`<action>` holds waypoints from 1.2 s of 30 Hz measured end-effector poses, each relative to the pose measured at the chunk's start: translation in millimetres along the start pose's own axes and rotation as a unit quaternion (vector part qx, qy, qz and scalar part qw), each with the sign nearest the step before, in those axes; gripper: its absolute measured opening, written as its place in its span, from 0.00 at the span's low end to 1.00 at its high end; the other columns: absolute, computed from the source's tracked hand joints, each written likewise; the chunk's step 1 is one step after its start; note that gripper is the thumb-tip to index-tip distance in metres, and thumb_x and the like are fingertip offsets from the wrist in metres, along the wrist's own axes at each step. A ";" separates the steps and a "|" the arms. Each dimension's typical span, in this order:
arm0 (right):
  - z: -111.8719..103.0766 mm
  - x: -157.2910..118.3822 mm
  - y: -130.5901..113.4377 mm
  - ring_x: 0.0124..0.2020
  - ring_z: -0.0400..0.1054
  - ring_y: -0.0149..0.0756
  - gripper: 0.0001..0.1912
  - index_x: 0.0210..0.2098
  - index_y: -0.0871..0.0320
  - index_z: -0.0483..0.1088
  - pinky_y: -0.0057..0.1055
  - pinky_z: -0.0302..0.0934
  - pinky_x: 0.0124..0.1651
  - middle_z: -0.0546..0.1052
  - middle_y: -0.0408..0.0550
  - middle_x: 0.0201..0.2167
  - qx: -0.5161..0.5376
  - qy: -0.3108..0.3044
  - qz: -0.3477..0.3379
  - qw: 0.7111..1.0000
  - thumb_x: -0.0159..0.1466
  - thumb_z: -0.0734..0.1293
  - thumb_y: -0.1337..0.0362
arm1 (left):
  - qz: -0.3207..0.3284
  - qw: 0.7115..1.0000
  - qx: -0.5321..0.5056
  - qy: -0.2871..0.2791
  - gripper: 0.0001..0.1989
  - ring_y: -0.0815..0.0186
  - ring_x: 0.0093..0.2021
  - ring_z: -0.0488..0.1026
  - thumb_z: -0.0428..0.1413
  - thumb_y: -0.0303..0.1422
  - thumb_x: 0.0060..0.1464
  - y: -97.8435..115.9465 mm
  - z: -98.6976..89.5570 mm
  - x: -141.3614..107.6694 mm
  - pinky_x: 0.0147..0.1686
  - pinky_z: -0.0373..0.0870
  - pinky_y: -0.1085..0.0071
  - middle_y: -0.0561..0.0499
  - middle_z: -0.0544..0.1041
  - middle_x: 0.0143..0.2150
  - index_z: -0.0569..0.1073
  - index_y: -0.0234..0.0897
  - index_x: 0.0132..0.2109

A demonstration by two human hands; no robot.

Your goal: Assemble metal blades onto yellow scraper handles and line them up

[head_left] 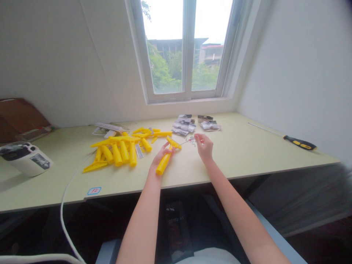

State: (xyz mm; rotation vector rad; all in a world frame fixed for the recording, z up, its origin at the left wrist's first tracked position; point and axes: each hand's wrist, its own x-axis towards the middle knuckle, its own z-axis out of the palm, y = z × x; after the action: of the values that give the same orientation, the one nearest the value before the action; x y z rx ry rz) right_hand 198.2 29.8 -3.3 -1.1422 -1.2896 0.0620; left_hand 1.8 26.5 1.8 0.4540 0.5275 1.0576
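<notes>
My left hand (pixel 158 156) is closed round a yellow plastic scraper (pixel 164 163), its thick round handle tilted towards me and its wide flat head pointing away. In my right hand (pixel 205 147), the fingers are closed on a thin screwdriver (pixel 184 142). Its metal shaft runs left to the head of the scraper, and its tip appears to meet the head's right end. The grip is mostly covered by my fingers. Small loose metal bits, perhaps screws (pixel 193 143), lie on the table just beyond and between my hands.
A heap of yellow scraper parts (pixel 125 152) lies left of my hands. Packets (pixel 183 125) lie near the window. A black and yellow screwdriver (pixel 299 143) rests far right. A white cup (pixel 27 161) lies at left on the pale table (pixel 247 157), where a white cable (pixel 63 216) hangs over the edge.
</notes>
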 end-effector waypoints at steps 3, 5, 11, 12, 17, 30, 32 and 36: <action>-1.2 -0.6 -2.1 0.34 0.67 0.35 0.18 0.43 0.58 0.71 0.32 0.63 0.35 0.73 0.49 0.34 0.006 -0.012 -0.022 1.000 0.61 0.58 0.55 | -0.005 1.000 0.001 0.004 0.35 0.75 0.33 0.73 0.47 0.12 0.43 0.5 1.5 -1.1 0.33 0.72 0.80 0.44 0.66 0.48 0.59 0.43 0.57; -2.1 -1.2 -4.3 0.34 0.66 0.35 0.19 0.47 0.57 0.69 0.33 0.63 0.35 0.73 0.49 0.34 0.006 -0.026 -0.033 0.999 0.63 0.56 0.57 | -0.010 1.000 0.000 0.005 0.35 0.76 0.32 0.72 0.47 0.12 0.43 0.9 2.6 -1.7 0.32 0.72 0.80 0.44 0.66 0.48 0.58 0.44 0.58; -2.4 -1.0 -8.4 0.37 0.67 0.35 0.16 0.44 0.56 0.70 0.32 0.64 0.35 0.72 0.49 0.37 0.032 -0.029 -0.059 0.997 0.62 0.57 0.58 | -0.007 1.000 0.002 -0.010 0.36 0.75 0.32 0.72 0.46 0.12 0.44 0.8 0.8 -0.5 0.32 0.72 0.80 0.43 0.66 0.48 0.55 0.44 0.59; -2.1 -0.8 -8.1 0.37 0.67 0.35 0.15 0.41 0.56 0.71 0.31 0.64 0.35 0.72 0.49 0.36 0.044 -0.022 -0.052 0.997 0.61 0.58 0.58 | -0.008 1.000 0.002 -0.013 0.36 0.75 0.32 0.72 0.46 0.12 0.44 0.6 -0.2 0.0 0.32 0.72 0.80 0.43 0.66 0.48 0.55 0.43 0.60; -1.3 -0.4 -5.4 0.26 0.66 0.31 0.12 0.29 0.58 0.69 0.29 0.63 0.31 0.71 0.44 0.24 0.037 -0.010 0.004 0.999 0.58 0.63 0.55 | -0.007 1.000 0.008 -0.018 0.36 0.75 0.33 0.73 0.47 0.13 0.44 0.1 -2.9 1.2 0.33 0.72 0.80 0.43 0.66 0.48 0.56 0.44 0.59; -2.2 -0.4 -7.2 0.33 0.66 0.34 0.18 0.46 0.56 0.68 0.33 0.62 0.36 0.72 0.48 0.33 0.013 -0.043 -0.041 0.998 0.64 0.54 0.58 | -0.009 1.000 -0.002 -0.017 0.37 0.74 0.33 0.73 0.48 0.13 0.44 0.3 -2.9 0.0 0.33 0.72 0.79 0.42 0.66 0.49 0.55 0.44 0.60; -2.4 -0.1 -8.4 0.36 0.66 0.35 0.16 0.45 0.56 0.69 0.33 0.63 0.36 0.71 0.49 0.35 0.020 -0.034 -0.055 0.998 0.63 0.56 0.58 | -0.010 1.000 -0.001 -0.020 0.37 0.74 0.33 0.73 0.47 0.13 0.44 0.5 -3.3 0.2 0.33 0.72 0.79 0.42 0.66 0.49 0.55 0.44 0.60; -1.9 0.7 -6.8 0.36 0.68 0.35 0.14 0.36 0.57 0.71 0.32 0.65 0.35 0.73 0.49 0.34 0.060 -0.017 -0.021 0.998 0.60 0.60 0.55 | -0.013 1.000 0.001 -0.018 0.36 0.74 0.33 0.73 0.47 0.13 0.45 0.6 -3.1 0.2 0.33 0.72 0.80 0.43 0.67 0.48 0.55 0.44 0.60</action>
State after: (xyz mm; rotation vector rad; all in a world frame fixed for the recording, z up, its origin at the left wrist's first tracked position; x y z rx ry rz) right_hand 196.3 25.7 2.1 -1.0153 -1.3226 0.1259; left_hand -0.4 27.3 -0.4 0.4662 0.5014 1.0230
